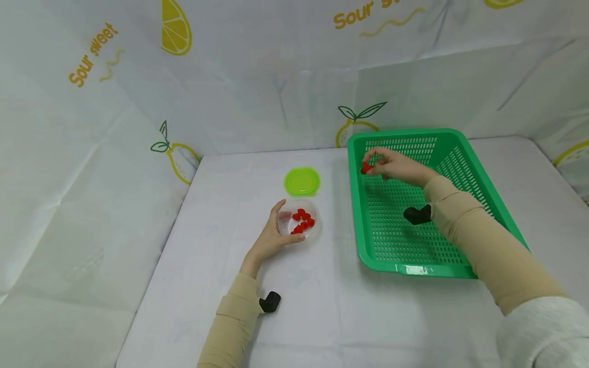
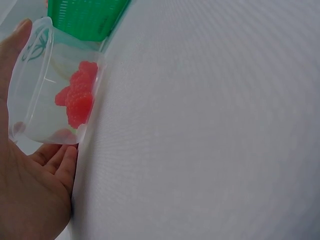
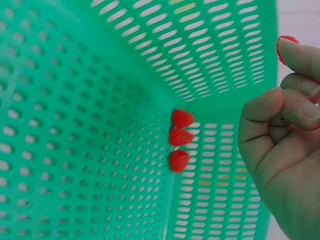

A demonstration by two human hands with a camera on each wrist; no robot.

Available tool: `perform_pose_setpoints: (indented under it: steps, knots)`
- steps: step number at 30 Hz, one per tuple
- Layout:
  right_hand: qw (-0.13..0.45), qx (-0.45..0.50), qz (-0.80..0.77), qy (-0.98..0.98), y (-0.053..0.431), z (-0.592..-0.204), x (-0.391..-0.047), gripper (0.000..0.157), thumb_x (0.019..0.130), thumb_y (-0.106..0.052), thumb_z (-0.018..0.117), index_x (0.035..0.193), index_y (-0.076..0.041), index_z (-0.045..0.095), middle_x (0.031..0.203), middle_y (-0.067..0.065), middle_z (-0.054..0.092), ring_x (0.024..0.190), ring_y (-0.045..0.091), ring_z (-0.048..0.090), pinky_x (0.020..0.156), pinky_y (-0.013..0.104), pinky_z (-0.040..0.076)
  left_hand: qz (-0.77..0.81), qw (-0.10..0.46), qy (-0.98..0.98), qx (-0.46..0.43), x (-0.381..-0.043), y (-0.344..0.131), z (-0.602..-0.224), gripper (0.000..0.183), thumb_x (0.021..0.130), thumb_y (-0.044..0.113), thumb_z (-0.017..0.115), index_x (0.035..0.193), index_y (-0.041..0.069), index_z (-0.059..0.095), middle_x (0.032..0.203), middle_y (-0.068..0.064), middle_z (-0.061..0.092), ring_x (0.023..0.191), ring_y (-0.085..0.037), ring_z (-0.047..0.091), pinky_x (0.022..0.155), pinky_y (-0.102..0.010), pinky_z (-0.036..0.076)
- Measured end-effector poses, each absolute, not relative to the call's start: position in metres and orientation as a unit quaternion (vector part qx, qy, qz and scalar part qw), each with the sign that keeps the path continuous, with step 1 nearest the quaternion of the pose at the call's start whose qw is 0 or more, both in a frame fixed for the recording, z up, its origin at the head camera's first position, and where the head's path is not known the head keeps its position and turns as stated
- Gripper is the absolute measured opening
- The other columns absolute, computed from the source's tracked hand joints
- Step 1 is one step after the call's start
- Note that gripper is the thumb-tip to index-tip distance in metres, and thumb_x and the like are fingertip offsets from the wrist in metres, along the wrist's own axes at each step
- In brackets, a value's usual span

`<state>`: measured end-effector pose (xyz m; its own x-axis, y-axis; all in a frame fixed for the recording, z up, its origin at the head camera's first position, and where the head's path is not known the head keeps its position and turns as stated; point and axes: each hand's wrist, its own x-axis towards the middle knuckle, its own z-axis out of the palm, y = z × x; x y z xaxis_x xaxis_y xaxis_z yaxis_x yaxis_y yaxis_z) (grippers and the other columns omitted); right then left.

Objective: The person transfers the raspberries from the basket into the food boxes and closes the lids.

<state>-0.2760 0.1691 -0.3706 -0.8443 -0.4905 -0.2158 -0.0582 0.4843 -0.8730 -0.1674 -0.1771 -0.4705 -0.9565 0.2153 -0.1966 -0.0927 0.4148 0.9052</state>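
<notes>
The right hand pinches a small red raspberry-shaped piece over the green perforated plastic basket; the left hand grips a round clear plastic tub holding similar red pieces. Only the right wrist view shows three red berries inside the basket.

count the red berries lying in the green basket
3 in the right wrist view: top berry, middle berry and bottom berry, in a row inside the basket; others may be hidden.
</notes>
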Motion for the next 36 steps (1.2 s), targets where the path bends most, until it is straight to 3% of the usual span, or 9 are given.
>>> perform_pose_setpoints:
  steps: [3, 7, 10, 14, 20, 27, 36]
  knots:
    - [0.223, -0.169, -0.487, 0.828, 0.165, -0.364, -0.273, 0.031, 0.096, -0.020, 0.051, 0.124, -0.010, 0.042, 0.075, 0.001, 0.053, 0.080, 0.020, 0.046, 0.068, 0.034, 0.039, 0.538, 0.137, 0.831, 0.037, -0.167, -0.177, -0.472, 0.101, 0.069, 0.040, 0.081, 0.144, 0.042, 0.013, 0.141, 0.006, 0.040, 0.138, -0.020, 0.027, 0.113, -0.055, 0.023]
    - [0.220, -0.184, -0.499, 0.818, 0.155, -0.356, -0.268, 0.030, 0.095, -0.021, 0.053, 0.122, -0.013, 0.044, 0.071, 0.001, 0.049, 0.077, 0.020, 0.046, 0.067, 0.032, 0.039, 0.537, 0.141, 0.831, 0.036, -0.166, -0.177, -0.470, 0.101, 0.070, 0.037, 0.080, 0.145, 0.040, 0.012, 0.142, 0.003, 0.039, 0.138, -0.021, 0.026, 0.114, -0.055, 0.021]
    - [0.219, -0.198, -0.504, 0.812, 0.146, -0.350, -0.264, 0.029, 0.093, -0.022, 0.056, 0.119, -0.013, 0.046, 0.070, 0.002, 0.046, 0.071, 0.023, 0.040, 0.066, 0.031, 0.040, 0.538, 0.152, 0.828, 0.038, -0.165, -0.176, -0.464, 0.102, 0.072, 0.032, 0.079, 0.147, 0.035, 0.010, 0.144, -0.001, 0.037, 0.139, -0.024, 0.025, 0.114, -0.055, 0.020]
    - [0.223, -0.212, -0.502, 0.808, 0.133, -0.342, -0.259, 0.026, 0.092, -0.021, 0.058, 0.116, -0.015, 0.048, 0.071, 0.005, 0.044, 0.072, 0.024, 0.042, 0.067, 0.031, 0.041, 0.539, 0.157, 0.826, 0.046, -0.159, -0.173, -0.449, 0.101, 0.075, 0.027, 0.077, 0.149, 0.026, 0.009, 0.146, -0.008, 0.035, 0.140, -0.027, 0.024, 0.113, -0.056, 0.021]
    - [0.231, -0.242, -0.498, 0.800, 0.112, -0.331, -0.255, 0.025, 0.093, -0.019, 0.056, 0.116, -0.018, 0.049, 0.070, 0.004, 0.038, 0.070, 0.022, 0.042, 0.067, 0.032, 0.041, 0.539, 0.142, 0.830, 0.040, -0.162, -0.174, -0.460, 0.100, 0.072, 0.034, 0.079, 0.146, 0.035, 0.012, 0.143, -0.001, 0.039, 0.138, -0.023, 0.027, 0.113, -0.055, 0.023]
    - [0.245, -0.279, -0.503, 0.781, 0.084, -0.325, -0.252, 0.023, 0.092, -0.017, 0.056, 0.115, -0.019, 0.051, 0.070, 0.006, 0.041, 0.069, 0.020, 0.043, 0.066, 0.029, 0.042, 0.537, 0.130, 0.833, 0.036, -0.166, -0.175, -0.471, 0.099, 0.067, 0.043, 0.080, 0.141, 0.045, 0.014, 0.139, 0.004, 0.041, 0.136, -0.021, 0.029, 0.112, -0.056, 0.024]
    - [0.262, -0.301, -0.511, 0.761, 0.053, -0.330, -0.254, 0.023, 0.092, -0.017, 0.056, 0.115, -0.016, 0.052, 0.072, 0.006, 0.044, 0.071, 0.022, 0.044, 0.064, 0.026, 0.042, 0.537, 0.151, 0.829, 0.035, -0.165, -0.175, -0.464, 0.100, 0.072, 0.036, 0.078, 0.146, 0.037, 0.010, 0.144, -0.001, 0.036, 0.138, -0.022, 0.026, 0.113, -0.055, 0.022]
